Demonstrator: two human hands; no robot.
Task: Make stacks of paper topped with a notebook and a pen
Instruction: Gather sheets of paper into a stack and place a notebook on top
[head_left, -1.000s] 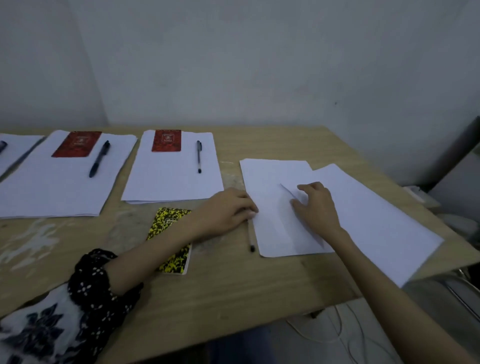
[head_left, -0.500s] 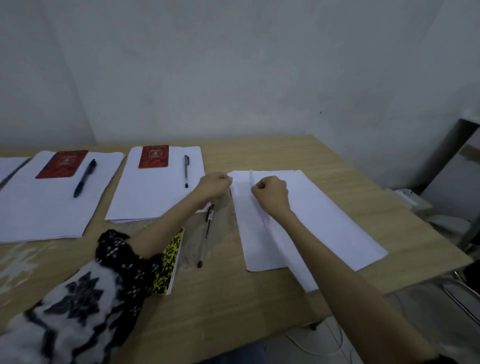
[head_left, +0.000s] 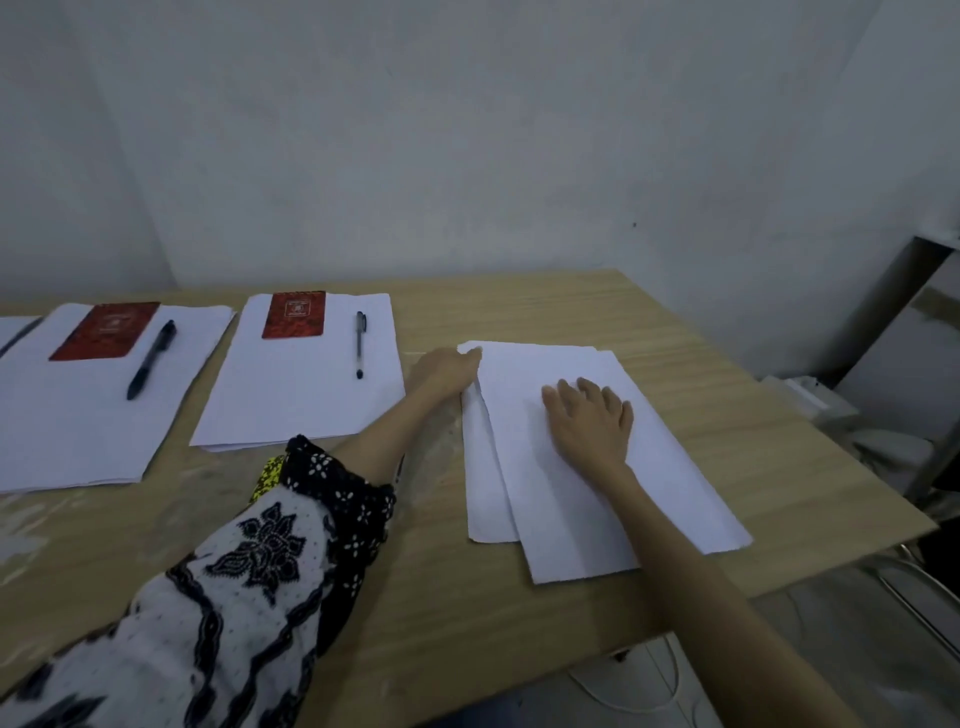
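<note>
You can read no text here. The two red notebooks, left one (head_left: 105, 331) and middle one (head_left: 294, 314), each carry a small pale emblem on the cover, but it is too blurred to read, maybe logo w/ letters, cannot tell. Pens and paper sheets show no print or nos. that you can make out.

Far left of the frame: paper stack (head_left: 78, 415) on the tabletop (head_left: 519, 639), notebook (head_left: 105, 331) and pen (head_left: 150, 359) on top. Just right of it: second stack (head_left: 301, 395), likewise topped with notebook (head_left: 294, 314) and pen (head_left: 360, 344). Right of centre: loose, fanned sheets (head_left: 561, 499), right hand (head_left: 592, 421) flat on them, left hand (head_left: 447, 370) at their upper left corner.
</note>
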